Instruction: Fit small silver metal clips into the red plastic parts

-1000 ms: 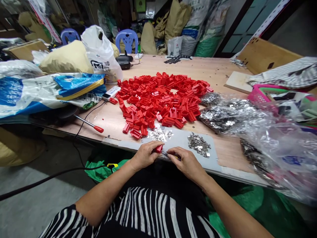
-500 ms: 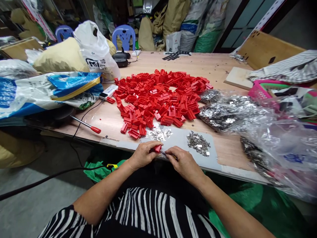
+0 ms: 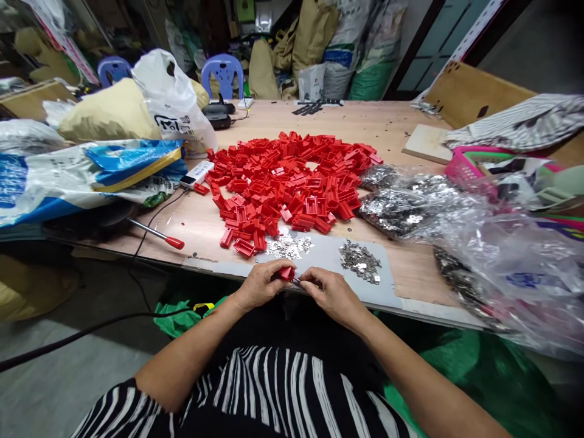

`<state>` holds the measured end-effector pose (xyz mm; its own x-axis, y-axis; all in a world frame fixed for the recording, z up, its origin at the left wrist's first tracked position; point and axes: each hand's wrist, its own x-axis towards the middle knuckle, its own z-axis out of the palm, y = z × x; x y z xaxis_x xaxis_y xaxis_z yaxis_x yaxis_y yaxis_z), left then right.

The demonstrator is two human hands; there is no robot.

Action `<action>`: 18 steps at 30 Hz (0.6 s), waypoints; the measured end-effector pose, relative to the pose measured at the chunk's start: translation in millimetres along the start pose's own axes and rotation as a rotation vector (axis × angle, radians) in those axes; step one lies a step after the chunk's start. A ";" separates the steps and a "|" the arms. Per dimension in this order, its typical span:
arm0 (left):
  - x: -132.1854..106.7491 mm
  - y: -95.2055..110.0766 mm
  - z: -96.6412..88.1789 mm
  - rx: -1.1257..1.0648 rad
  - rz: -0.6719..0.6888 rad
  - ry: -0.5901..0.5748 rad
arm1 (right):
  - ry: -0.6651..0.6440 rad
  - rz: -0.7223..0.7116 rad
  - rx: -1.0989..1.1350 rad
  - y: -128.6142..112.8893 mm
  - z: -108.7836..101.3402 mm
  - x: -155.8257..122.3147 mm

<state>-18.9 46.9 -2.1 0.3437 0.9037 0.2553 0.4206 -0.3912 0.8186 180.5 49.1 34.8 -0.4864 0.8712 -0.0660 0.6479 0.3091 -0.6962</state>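
Observation:
My left hand [image 3: 263, 285] is closed around a small red plastic housing [image 3: 286, 274] at the table's front edge. In my right hand [image 3: 329, 292] is a thin metal tool [image 3: 296, 281], its tip at the open side of the red housing; the handle is mostly hidden by my fingers, so its exact kind does not show. Just beyond my hands a small heap of shiny flat metal pieces [image 3: 289, 246] lies on a grey mat [image 3: 325, 250]. A second heap of darker small metal parts [image 3: 359, 260] sits on the mat to the right.
A large pile of red plastic housings [image 3: 292, 176] covers the table's middle. Clear plastic bags of metal parts [image 3: 401, 213] lie at the right, near a pink basket [image 3: 460, 164]. Sacks [image 3: 137, 164] and a red-tipped lever [image 3: 173, 242] are at the left.
The camera view has shifted slightly, so the table's contents appear a little further left. Both hands keep their holds, and the red housing is tilted a bit differently.

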 end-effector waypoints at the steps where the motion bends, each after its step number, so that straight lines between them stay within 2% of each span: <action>1: -0.2 -0.7 -0.5 -0.010 0.009 -0.010 | -0.008 -0.007 0.013 0.7 -2.0 -0.2; 13: -2.3 -2.4 -0.1 0.006 0.090 -0.034 | -0.036 -0.034 -0.087 -1.4 2.6 4.5; 18: -6.1 -0.9 9.5 0.106 0.149 0.064 | -0.014 -0.021 -0.108 -4.7 3.9 1.0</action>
<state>-13.4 40.1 -9.3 0.3563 0.8421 0.4048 0.4564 -0.5349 0.7111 174.6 47.0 35.2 -0.5083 0.8589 -0.0629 0.6968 0.3672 -0.6161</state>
